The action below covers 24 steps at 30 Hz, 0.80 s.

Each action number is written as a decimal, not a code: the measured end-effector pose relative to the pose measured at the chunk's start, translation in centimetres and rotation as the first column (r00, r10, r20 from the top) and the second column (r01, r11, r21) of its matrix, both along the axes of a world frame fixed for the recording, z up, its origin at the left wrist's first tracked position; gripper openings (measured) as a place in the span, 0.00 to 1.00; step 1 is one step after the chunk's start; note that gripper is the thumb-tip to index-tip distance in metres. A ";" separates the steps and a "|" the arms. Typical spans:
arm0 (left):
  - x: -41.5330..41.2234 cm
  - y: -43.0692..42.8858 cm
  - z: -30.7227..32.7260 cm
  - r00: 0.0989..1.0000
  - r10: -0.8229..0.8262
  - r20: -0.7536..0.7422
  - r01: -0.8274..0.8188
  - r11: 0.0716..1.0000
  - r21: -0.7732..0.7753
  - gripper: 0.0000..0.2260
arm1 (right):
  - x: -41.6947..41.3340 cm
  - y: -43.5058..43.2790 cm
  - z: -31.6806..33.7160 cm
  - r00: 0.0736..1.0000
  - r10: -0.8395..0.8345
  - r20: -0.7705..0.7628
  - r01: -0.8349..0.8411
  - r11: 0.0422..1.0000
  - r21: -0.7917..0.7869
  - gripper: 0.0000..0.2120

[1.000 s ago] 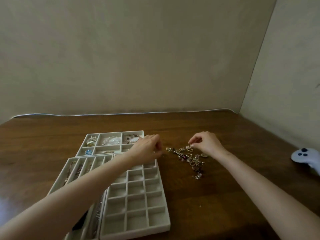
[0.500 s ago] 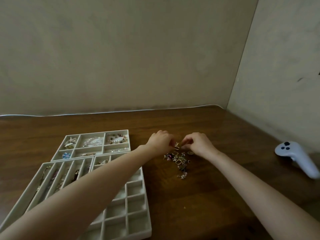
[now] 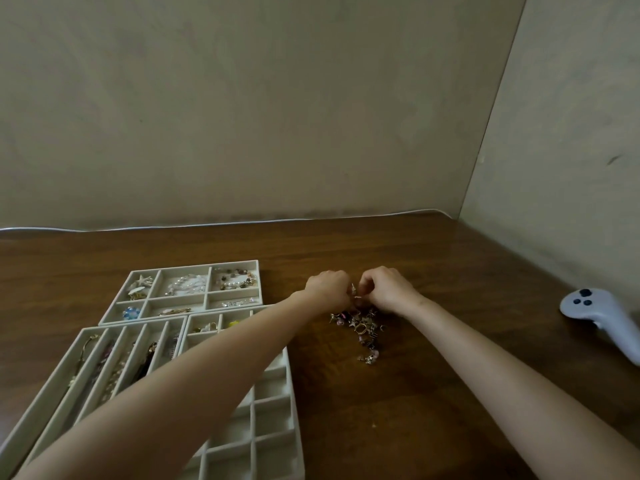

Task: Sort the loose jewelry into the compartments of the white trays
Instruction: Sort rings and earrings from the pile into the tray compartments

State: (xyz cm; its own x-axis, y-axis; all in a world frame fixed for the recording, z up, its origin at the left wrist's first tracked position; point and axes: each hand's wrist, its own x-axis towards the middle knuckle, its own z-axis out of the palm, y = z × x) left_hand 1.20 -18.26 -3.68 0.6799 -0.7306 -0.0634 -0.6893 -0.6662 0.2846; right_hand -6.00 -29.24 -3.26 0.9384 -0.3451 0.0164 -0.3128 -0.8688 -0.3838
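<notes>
On the desk (image 3: 450,393), far left: long-slot tray (image 3: 135,323), with chains and bracelets lying along its slots. Behind it is the six-compartment tray (image 3: 194,266). Every compartment has something in it, including a pearl strand, dark beads and a blue flower piece. Grid tray (image 3: 273,424) sits right of the long-slot tray, edges touching, with a few pieces in its back row. The left forearm crosses above it.

Centre: left hand (image 3: 329,289) and right hand (image 3: 388,289) are almost knuckle to knuckle at the far edge of the loose jewelry pile (image 3: 362,327). Left fingers (image 3: 341,289) and right fingers (image 3: 367,285) are curled, both pinching one small gold piece (image 3: 354,292) between the hands. Exact contact is too small to resolve. The pile lies on bare wood just right of the grid tray, not touching it.

Far right: white controller (image 3: 602,313) lying on the desk, well apart from the pile.
</notes>
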 end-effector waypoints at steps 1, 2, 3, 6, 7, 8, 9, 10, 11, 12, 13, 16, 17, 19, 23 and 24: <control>0.1 0.1 -0.1 1.000 -0.002 0.003 0.002 1.000 -0.010 0.10 | -0.1 -0.1 0.0 1.000 -0.004 0.003 0.004 1.000 0.018 0.05; 0.2 0.3 -0.2 1.000 -0.004 0.006 0.005 1.000 -0.021 0.09 | -0.2 -0.2 0.1 1.000 -0.012 0.003 0.012 0.999 0.038 0.06; 0.3 0.5 -0.2 1.000 -0.007 0.008 0.007 0.999 -0.038 0.09 | -0.3 -0.3 0.0 1.000 -0.020 0.003 0.019 0.998 0.060 0.05; 0.6 1.2 -0.1 1.000 0.001 0.023 0.002 0.993 -0.117 0.08 | -0.7 -0.7 0.2 0.999 -0.037 0.027 0.034 0.991 0.128 0.04; 0.7 1.4 0.0 1.000 -0.002 0.031 0.006 0.991 -0.134 0.08 | -0.9 -0.8 0.3 0.999 -0.038 0.033 0.033 0.990 0.140 0.05; 0.7 1.5 0.0 0.999 -0.013 0.036 0.017 0.991 -0.131 0.09 | -1.1 -0.9 0.3 0.999 -0.036 0.031 0.031 0.988 0.149 0.05; 0.7 1.5 0.1 0.999 -0.031 0.037 0.035 0.994 -0.107 0.11 | -1.2 -1.0 0.3 0.999 -0.032 0.025 0.027 0.987 0.156 0.05; 0.6 1.4 0.1 0.998 -0.051 0.035 0.054 0.996 -0.071 0.13 | -1.3 -1.0 0.3 0.999 -0.030 0.019 0.026 0.987 0.161 0.05; 0.5 1.2 0.0 0.997 -0.070 0.035 0.071 0.997 -0.036 0.14 | -1.3 -1.1 0.3 0.999 -0.031 0.020 0.028 0.986 0.164 0.05; 0.3 1.0 -0.1 0.995 -0.085 0.044 0.085 0.996 -0.014 0.14 | -1.3 -1.1 0.3 0.999 -0.035 0.025 0.030 0.986 0.163 0.05; 0.1 0.9 -0.1 0.993 -0.095 0.064 0.095 0.995 -0.008 0.14 | -1.4 -1.1 0.3 0.999 -0.037 0.035 0.031 0.986 0.161 0.05; -0.6 0.6 0.1 0.981 -0.110 0.159 0.127 0.987 -0.098 0.11 | -1.8 -1.1 0.4 0.997 -0.030 0.069 0.018 0.985 0.169 0.06; -0.8 0.6 0.4 0.979 -0.123 0.160 0.145 0.980 -0.138 0.09 | -2.0 -1.2 0.4 0.996 -0.026 0.082 0.012 0.986 0.163 0.06; -1.2 0.9 1.0 0.975 -0.192 0.108 0.206 0.970 -0.133 0.07 | -2.3 -1.6 0.3 0.994 -0.019 0.108 0.002 0.988 0.156 0.05; -1.9 1.5 0.7 0.950 -0.291 0.113 0.291 0.957 0.019 0.11 | -2.7 -1.7 0.0 0.990 0.001 0.138 -0.026 0.984 0.178 0.05; -2.0 1.5 0.4 0.951 -0.287 0.119 0.286 0.958 0.021 0.11 | -2.8 -1.6 0.0 0.989 0.003 0.150 -0.031 0.982 0.184 0.05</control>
